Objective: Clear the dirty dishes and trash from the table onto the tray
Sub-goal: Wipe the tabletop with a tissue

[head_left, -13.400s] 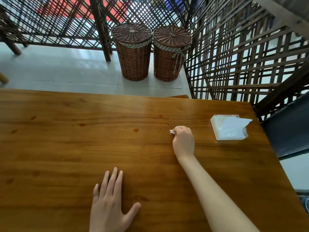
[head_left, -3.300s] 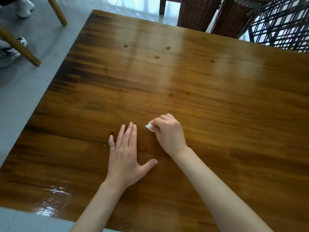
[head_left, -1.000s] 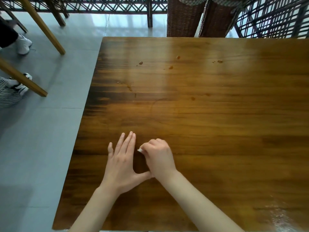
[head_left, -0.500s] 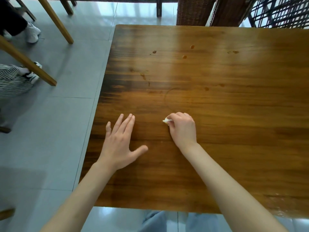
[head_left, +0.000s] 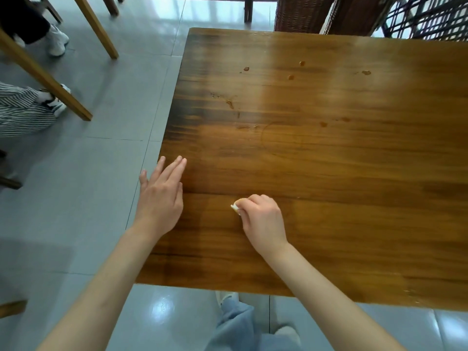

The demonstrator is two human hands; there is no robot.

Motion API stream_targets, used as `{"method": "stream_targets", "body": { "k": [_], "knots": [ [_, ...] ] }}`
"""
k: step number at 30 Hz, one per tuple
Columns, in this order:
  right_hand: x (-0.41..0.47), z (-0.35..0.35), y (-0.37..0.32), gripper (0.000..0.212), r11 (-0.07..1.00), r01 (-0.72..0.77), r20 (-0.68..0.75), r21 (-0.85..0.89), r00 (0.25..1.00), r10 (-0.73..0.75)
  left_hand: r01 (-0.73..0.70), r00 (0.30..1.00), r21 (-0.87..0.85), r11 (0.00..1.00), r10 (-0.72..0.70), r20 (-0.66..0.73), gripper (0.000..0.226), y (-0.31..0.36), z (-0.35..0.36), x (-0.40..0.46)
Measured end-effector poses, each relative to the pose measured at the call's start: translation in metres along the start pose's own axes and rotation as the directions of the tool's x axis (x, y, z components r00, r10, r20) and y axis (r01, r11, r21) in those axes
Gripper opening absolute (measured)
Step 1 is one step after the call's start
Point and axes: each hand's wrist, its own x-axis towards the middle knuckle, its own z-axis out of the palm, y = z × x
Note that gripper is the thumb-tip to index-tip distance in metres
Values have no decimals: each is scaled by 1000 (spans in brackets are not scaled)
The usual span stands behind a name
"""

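Observation:
My right hand (head_left: 262, 220) is closed around a small wad of white tissue (head_left: 235, 208), pressed on the brown wooden table (head_left: 329, 160) near its front left part. Only a corner of the tissue shows past my fingers. My left hand (head_left: 162, 196) lies flat with fingers apart at the table's left edge, partly over the floor, holding nothing. Small brown drops and smears (head_left: 231, 103) dot the far half of the tabletop. No tray or dishes are in view.
Two wicker baskets (head_left: 301, 13) stand beyond the table's far edge, beside a dark lattice screen (head_left: 430, 19). Wooden chair legs (head_left: 45, 74) and other people's feet (head_left: 54, 43) are on the grey tiled floor at the left.
My right hand with the tissue has slid toward me on the table. My left hand has shifted left to the table's edge.

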Motion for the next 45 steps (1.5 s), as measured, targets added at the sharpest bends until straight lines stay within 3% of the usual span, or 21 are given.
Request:
{"method": "stream_targets", "body": {
  "k": [11, 16, 19, 22, 28, 36, 40, 45],
  "knots": [
    [-28, -13, 5, 17, 992, 124, 74, -1, 990, -124, 71, 997, 113, 991, -68, -30, 46, -14, -14, -16],
    [-27, -17, 13, 10, 977, 194, 103, -93, 977, -185, 71, 997, 65, 995, -71, 1, 46, 1, 0, -34],
    [-25, -32, 35, 8, 986, 97, 44, -137, 995, -92, 76, 996, 37, 996, -78, 41, 47, 16, 12, -38],
    [-16, -59, 76, 6, 975, -97, -49, -198, 995, 89, 73, 996, 6, 997, -73, 57, 47, 34, 25, -31],
    [11, -94, 139, 8, 889, -413, -153, -196, 909, 389, 43, 997, -42, 998, -40, 68, 53, 66, 39, 1],
    [14, -83, 134, 8, 845, -521, -259, -122, 838, 480, -14, 997, -3, 1000, 15, 71, 71, 78, 53, 55],
    [19, -74, 120, 10, 891, -441, -204, -106, 887, 415, 37, 996, 48, 998, -41, 78, 82, 77, 61, 67],
    [52, -50, 91, 17, 983, -153, -104, -102, 984, 143, 107, 991, 60, 992, -111, 70, 74, 73, 69, 86]
  ]
}}
